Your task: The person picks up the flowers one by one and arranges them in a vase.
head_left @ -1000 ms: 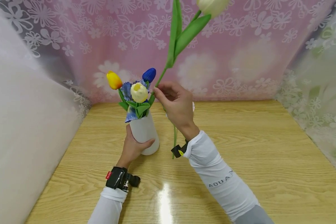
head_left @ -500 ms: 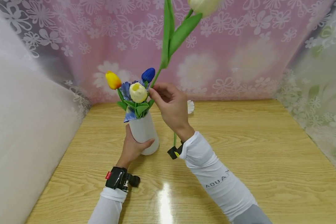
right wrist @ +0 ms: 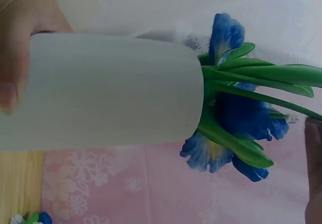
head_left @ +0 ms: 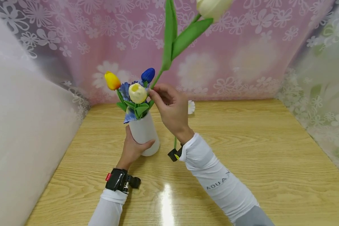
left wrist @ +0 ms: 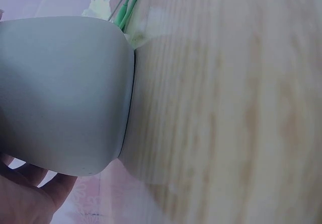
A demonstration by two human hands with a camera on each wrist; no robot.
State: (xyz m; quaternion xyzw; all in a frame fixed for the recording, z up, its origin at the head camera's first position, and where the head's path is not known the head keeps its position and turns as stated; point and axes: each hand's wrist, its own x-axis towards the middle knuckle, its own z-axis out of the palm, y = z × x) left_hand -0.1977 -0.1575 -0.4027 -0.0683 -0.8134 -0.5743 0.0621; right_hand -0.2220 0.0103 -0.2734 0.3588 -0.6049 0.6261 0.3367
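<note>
My left hand (head_left: 132,149) grips the white vase (head_left: 144,133) low on its side, thumb across the front. Standing in the vase are a yellow-orange tulip (head_left: 112,81), a cream tulip (head_left: 137,93), a blue tulip (head_left: 148,75) and blue irises (right wrist: 244,110). Above the rim, my right hand (head_left: 173,110) pinches the stem of a tall white tulip (head_left: 213,8) between thumb and fingers. That stem slants down into the vase mouth in the right wrist view; its lower end is hidden inside. The left wrist view shows the vase base (left wrist: 100,98) close over the wood.
A white flower (head_left: 191,107) lies on the wooden table (head_left: 243,150) behind my right hand, its green stem (head_left: 175,142) partly covered by the wrist. A pink floral curtain (head_left: 214,47) hangs along the back, and pale cloth (head_left: 25,110) borders the left.
My right hand has moved left, closer to the vase, carrying the tall white tulip's stem along. The left hand keeps its hold on the vase.
</note>
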